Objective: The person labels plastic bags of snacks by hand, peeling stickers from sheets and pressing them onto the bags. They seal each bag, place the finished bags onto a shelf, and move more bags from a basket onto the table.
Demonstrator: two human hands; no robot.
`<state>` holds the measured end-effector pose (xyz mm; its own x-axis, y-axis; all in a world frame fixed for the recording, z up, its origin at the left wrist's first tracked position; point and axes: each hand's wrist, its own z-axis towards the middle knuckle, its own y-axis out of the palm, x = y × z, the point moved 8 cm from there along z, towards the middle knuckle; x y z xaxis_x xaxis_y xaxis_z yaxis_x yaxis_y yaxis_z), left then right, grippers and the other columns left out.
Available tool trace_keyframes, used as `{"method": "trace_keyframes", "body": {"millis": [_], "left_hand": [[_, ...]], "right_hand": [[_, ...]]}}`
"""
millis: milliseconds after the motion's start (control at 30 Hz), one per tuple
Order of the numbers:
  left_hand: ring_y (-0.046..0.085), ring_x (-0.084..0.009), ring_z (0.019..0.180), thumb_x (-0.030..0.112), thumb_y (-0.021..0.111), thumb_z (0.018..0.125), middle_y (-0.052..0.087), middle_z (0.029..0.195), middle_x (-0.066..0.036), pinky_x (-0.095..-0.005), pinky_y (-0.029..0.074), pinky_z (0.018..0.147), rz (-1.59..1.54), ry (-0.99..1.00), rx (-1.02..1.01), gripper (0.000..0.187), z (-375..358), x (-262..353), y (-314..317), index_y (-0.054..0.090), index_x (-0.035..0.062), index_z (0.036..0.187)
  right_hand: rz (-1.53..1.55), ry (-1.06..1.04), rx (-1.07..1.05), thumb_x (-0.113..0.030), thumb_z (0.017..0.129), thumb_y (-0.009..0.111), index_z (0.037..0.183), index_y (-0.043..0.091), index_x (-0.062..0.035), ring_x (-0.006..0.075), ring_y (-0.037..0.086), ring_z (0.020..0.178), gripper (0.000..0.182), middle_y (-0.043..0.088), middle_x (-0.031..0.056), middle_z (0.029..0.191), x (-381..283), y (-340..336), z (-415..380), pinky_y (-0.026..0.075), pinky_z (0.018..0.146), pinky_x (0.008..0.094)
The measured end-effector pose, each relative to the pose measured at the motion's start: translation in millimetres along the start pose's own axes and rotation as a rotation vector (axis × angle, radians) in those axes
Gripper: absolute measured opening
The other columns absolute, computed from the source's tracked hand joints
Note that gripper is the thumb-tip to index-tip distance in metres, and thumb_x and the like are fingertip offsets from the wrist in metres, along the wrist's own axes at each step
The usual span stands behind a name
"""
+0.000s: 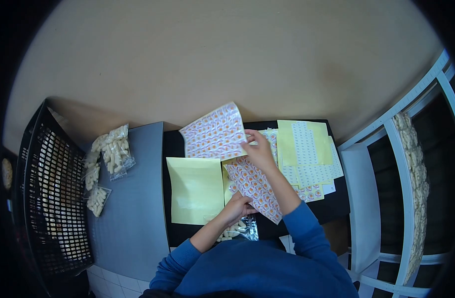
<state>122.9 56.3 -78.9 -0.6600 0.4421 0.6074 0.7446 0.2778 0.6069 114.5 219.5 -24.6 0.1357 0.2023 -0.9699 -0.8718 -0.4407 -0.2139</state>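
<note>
My right hand (260, 150) pinches the right edge of a sticker sheet (215, 131) printed with rows of small round pink and orange designs, which is raised and curled toward the wall. A second sheet of round stickers (252, 186) lies slanted below it, its lower left edge between the closed fingers of my left hand (235, 209). Beside them, a blank pale yellow sheet (195, 191) rests on the black table (170, 149). Just under my left hand is a clear bag (241, 230) with pale stick-shaped pieces, partly hidden by my arm and body.
Yellow and white label sheets (304, 149) overlap at the table's right. Several filled clear bags (117, 151) lie on the grey table (138, 198) at left, near a tipped black basket (53, 198). A white rack (364, 208) stands right, against the beige wall (227, 59).
</note>
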Motion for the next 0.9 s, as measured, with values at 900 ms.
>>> {"method": "trace_keyframes", "body": {"millis": [900], "left_hand": [[0.044, -0.024, 0.112, 0.008, 0.035, 0.089, 0.04, 0.122, -0.015, -0.0359, 0.039, 0.094, -0.205, 0.51, 0.12, 0.037, 123.2, 50.2, 14.4, 0.026, 0.0035, 0.124]], "right_hand": [[0.813, 0.002, 0.569, -0.002, 0.083, 0.047, 0.11, 0.043, 0.0025, 0.0162, 0.056, 0.094, 0.028, 0.055, 0.0117, 0.101, -19.0, -165.6, -149.8, 0.049, 0.077, 0.0279]]}}
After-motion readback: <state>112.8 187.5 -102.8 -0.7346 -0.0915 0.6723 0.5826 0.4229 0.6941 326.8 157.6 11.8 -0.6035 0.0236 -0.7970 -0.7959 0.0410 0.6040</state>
